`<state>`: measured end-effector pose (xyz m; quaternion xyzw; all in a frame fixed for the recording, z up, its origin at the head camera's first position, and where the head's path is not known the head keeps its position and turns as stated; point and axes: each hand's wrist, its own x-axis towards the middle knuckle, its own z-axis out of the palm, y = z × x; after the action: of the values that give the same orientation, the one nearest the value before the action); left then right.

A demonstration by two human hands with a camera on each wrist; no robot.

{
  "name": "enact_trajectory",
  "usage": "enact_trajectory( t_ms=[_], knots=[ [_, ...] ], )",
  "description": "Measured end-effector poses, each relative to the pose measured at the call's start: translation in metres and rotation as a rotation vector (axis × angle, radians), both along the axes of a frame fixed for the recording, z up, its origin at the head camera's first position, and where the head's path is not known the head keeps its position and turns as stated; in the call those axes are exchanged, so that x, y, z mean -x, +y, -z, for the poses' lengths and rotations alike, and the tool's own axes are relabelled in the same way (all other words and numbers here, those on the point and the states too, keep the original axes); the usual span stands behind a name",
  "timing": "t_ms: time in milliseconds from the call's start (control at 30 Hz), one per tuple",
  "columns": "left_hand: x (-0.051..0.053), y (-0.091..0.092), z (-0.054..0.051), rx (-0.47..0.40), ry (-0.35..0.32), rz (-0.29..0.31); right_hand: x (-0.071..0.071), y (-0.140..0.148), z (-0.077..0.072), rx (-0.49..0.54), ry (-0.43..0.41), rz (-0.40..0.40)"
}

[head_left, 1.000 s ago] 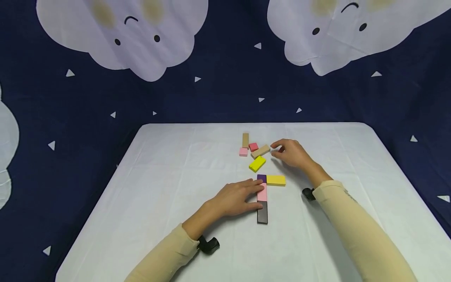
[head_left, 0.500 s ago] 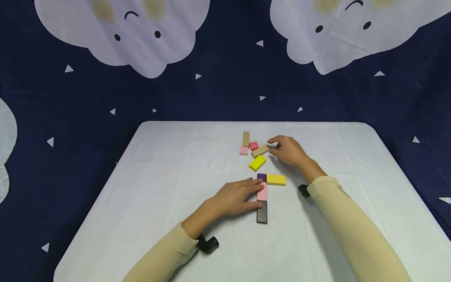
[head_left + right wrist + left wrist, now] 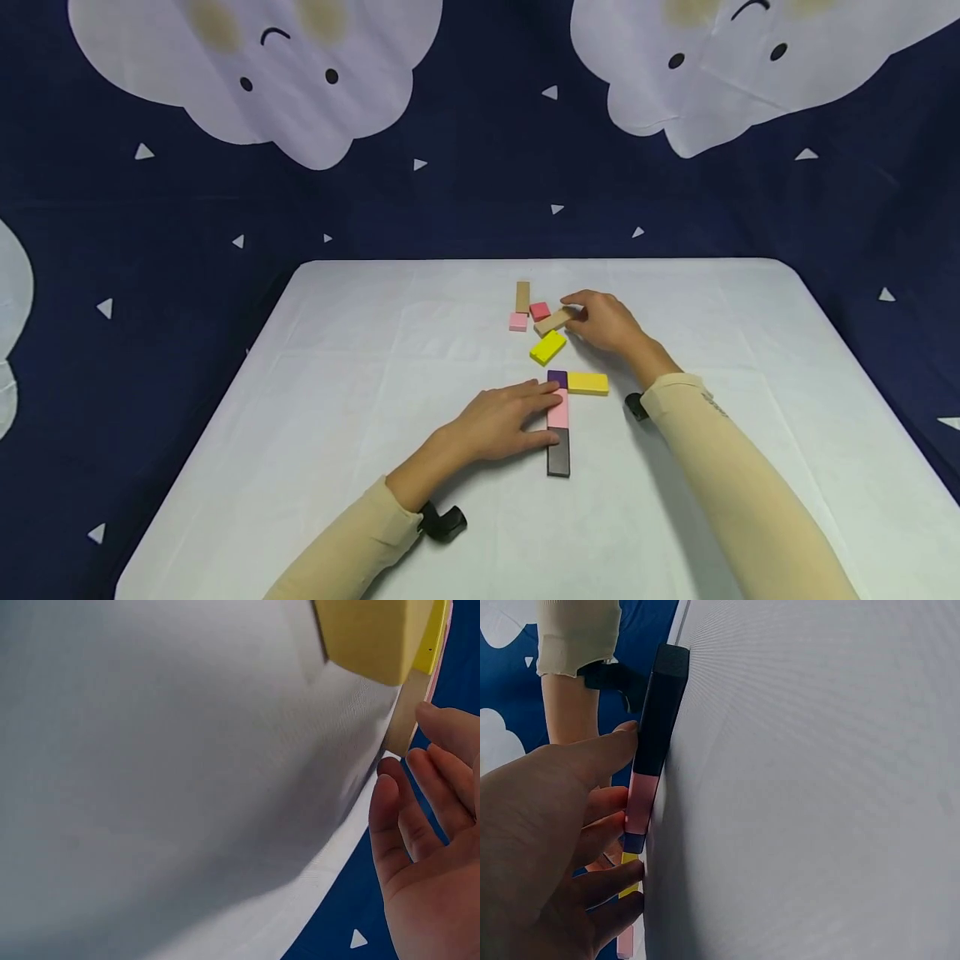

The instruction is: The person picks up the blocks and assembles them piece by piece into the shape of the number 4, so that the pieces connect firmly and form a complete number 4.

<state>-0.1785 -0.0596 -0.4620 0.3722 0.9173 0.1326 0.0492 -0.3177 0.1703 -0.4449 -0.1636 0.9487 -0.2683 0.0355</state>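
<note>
On the table, a purple block (image 3: 557, 378), a pink block (image 3: 558, 412) and a dark block (image 3: 558, 459) form a straight row. A yellow block (image 3: 588, 383) lies at right angles beside the purple one. My left hand (image 3: 495, 423) rests along the row's left side, fingertips on the purple and pink blocks, thumb at the dark one (image 3: 660, 709). Farther back, my right hand (image 3: 606, 322) has its thumb and index finger around the right end of a slanted wooden block (image 3: 553, 322); the right wrist view shows the thumb beside that block (image 3: 406, 716), with no clear grip.
Near the slanted block lie a bright yellow block (image 3: 548, 347), a red block (image 3: 539, 312), a small pink block (image 3: 518, 322) and another wooden block (image 3: 522, 297). The white table (image 3: 360, 367) ends at a dark blue cloth (image 3: 480, 217) with clouds.
My right hand has moved left, bringing its thumb and index finger around the end of the slanted wooden block. My left hand and the blocks have stayed in place.
</note>
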Motion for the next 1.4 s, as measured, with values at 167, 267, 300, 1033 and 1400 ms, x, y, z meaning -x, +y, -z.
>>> enact_trajectory(
  t_ms=[167,267,300,1033,1400],
  knots=[
    [0.0,0.001,0.0,-0.004,0.01,0.003,-0.001,0.0,-0.002,-0.01,0.01,-0.012],
    [0.0,0.001,0.0,-0.004,0.007,0.004,-0.002,0.001,-0.001,-0.022,0.001,-0.015],
    [0.0,0.001,0.0,-0.005,0.006,0.004,-0.002,0.001,-0.001,-0.027,0.001,-0.012],
    [-0.002,0.0,0.0,-0.015,-0.006,-0.003,-0.001,0.0,0.009,-0.058,-0.02,-0.005],
    [-0.002,0.0,-0.001,-0.021,-0.003,0.002,-0.01,0.003,0.004,-0.164,0.004,0.017]
  ],
)
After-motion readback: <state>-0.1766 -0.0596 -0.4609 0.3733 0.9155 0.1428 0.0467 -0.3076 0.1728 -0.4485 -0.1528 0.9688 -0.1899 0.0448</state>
